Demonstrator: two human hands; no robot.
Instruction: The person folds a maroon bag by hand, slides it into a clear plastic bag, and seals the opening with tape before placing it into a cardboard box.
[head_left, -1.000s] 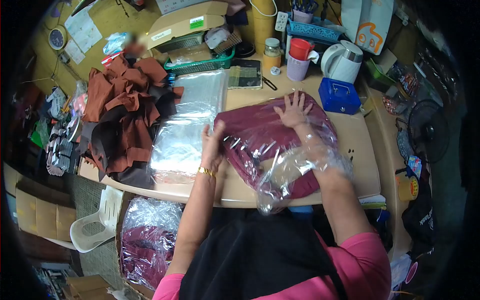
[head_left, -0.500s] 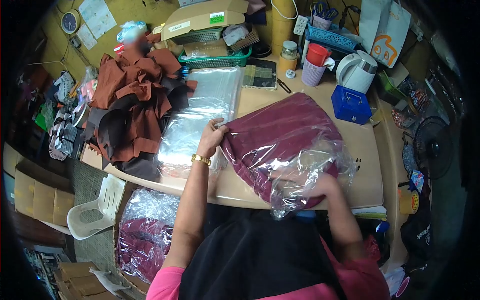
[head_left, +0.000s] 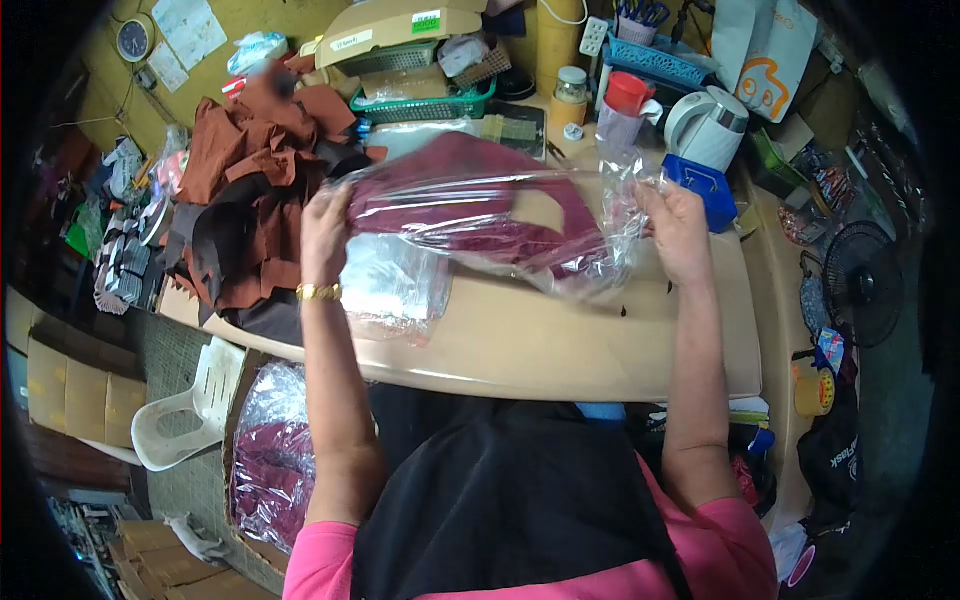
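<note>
A folded maroon cloth item [head_left: 450,185] lies inside a clear plastic bag [head_left: 615,255], stretched between my hands above the table. My left hand [head_left: 325,228] grips its left end, fingers closed on cloth and plastic. At the other end, my right hand [head_left: 675,222] pinches the gathered plastic, close to a blue cash box [head_left: 700,190]. Below the held bag, a stack of flat clear plastic bags [head_left: 390,295] rests on the table. A pile of rust-brown and dark cloth pieces [head_left: 260,200] is left of my left hand.
The tan table [head_left: 540,350] has a green basket [head_left: 430,108], a glass jar [head_left: 570,88], a red cup [head_left: 628,92] and a white kettle [head_left: 708,130] along its back. Beside the table, a carton holds bagged maroon items [head_left: 272,460], near a white chair [head_left: 190,410].
Both hands have risen and moved apart, lifting the bagged maroon cloth off the table and pulling it lengthwise. My left hand went left; my right came out of the bag area and went up.
</note>
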